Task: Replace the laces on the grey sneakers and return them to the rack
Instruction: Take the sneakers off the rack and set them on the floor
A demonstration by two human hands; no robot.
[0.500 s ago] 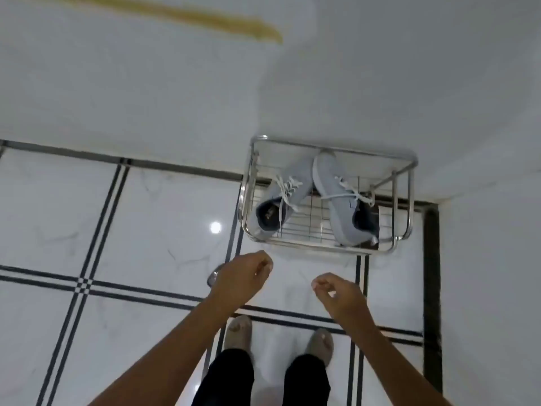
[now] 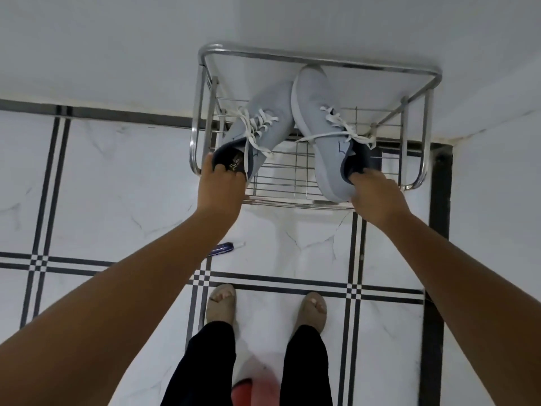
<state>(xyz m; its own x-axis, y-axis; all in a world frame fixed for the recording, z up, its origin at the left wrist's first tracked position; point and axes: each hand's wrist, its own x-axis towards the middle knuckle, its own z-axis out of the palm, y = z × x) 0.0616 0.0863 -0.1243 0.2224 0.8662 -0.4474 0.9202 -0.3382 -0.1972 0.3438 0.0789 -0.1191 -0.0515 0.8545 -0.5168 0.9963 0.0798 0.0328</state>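
left fingers [image 2: 223, 174]: curled over the heel collar of the left sneaker [image 2: 257, 124], fingertips dipping into its dark opening, thumb side against the rack's rail.
right fingers [image 2: 358, 183]: hooked into the heel opening of the right sneaker [image 2: 325, 118] and clamped on its back edge.
left hand [image 2: 220, 191]: reaches from a bare forearm to the rack's near left corner.
right hand [image 2: 376, 200]: reaches to the rack's near right part, over the front rail.
sneakers: both light grey with white laces [image 2: 257, 127] threaded and loosely hanging; they lie on the rack's wire shelf, toes angled toward each other at the wall, heels toward the person.
rack [image 2: 322, 58]: chrome tube frame with a wire grid, standing on the floor against the white wall [image 2: 117, 39], near a corner.
floor [image 2: 117, 177]: glossy white marble-look tile with black double lines.
small item [image 2: 225, 248]: a blue and white tube-like thing lying on the tile beside the left forearm; cannot tell what it is.
feet [image 2: 221, 303]: in beige open-toe sandals below black trouser legs.
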